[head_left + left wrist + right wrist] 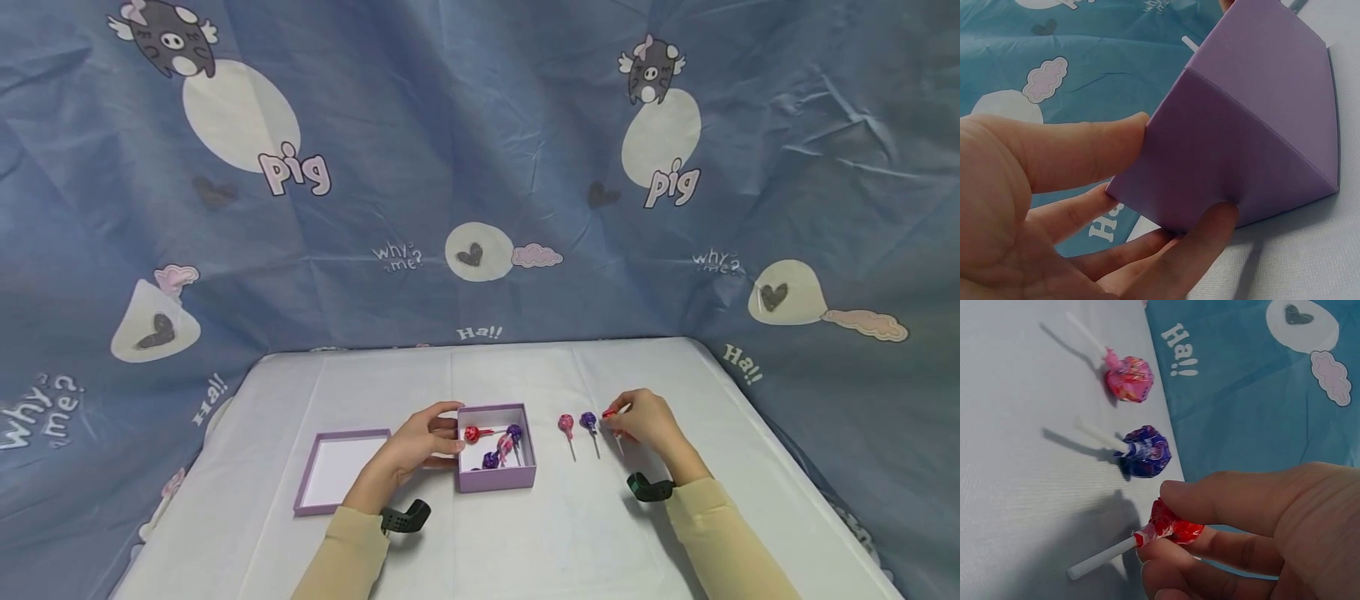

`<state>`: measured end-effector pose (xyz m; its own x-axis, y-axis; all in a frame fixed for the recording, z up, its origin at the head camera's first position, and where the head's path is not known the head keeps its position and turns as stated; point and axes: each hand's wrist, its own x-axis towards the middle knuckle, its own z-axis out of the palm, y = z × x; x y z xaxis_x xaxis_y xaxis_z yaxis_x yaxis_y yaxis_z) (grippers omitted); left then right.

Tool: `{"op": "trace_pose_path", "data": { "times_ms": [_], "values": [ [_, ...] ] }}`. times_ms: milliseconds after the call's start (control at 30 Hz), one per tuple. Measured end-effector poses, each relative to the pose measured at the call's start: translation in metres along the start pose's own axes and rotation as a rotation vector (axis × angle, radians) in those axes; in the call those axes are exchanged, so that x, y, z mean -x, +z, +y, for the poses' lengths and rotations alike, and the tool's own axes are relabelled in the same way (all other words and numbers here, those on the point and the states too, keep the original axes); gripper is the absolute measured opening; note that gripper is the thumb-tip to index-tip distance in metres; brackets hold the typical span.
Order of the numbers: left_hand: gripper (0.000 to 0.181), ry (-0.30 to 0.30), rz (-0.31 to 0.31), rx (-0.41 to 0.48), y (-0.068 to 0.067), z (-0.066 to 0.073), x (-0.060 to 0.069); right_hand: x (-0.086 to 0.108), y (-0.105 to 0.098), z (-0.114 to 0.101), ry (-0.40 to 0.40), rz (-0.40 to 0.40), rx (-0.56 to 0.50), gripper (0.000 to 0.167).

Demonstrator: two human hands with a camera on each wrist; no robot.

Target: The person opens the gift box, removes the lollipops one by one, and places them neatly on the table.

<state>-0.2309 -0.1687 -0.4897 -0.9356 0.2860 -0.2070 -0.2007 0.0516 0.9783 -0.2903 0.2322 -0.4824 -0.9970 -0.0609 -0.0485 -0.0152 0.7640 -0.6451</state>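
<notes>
On the table's middle stands an open lilac box (497,481) with several wrapped lollipops inside, among them a red one (472,434), a pink one (505,445) and purple ones. My left hand (420,439) rests against its left side; in the left wrist view, the thumb touches the rim and a fingertip (1225,215) presses the outer wall. To the right, my right hand (651,422) pinches a red lollipop (1169,526) by its wrapped head between thumb and fingers, its white stick pointing out. Beside it lie a purple lollipop (588,419) and a pink lollipop (566,423).
A shallow lilac lid (305,487) lies left of the box, partly behind the left forearm. The table has a white cover (570,542). A blue printed curtain (420,167) hangs behind it and along its sides.
</notes>
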Motion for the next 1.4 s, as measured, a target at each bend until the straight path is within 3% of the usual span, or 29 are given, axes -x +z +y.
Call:
{"op": "trace_pose_path", "data": {
  "times_ms": [767, 1400],
  "values": [
    [0.074, 0.001, -0.003, -0.013, 0.0025, -0.0003, 0.0013, -0.0028, 0.0059, 0.0053, 0.046, 0.009, -0.038, 0.020],
    [0.074, -0.002, 0.003, -0.007, 0.0015, 0.0028, 0.0028, -0.0054, 0.0090, 0.0052, 0.030, 0.000, -0.064, 0.024]
  ]
}}
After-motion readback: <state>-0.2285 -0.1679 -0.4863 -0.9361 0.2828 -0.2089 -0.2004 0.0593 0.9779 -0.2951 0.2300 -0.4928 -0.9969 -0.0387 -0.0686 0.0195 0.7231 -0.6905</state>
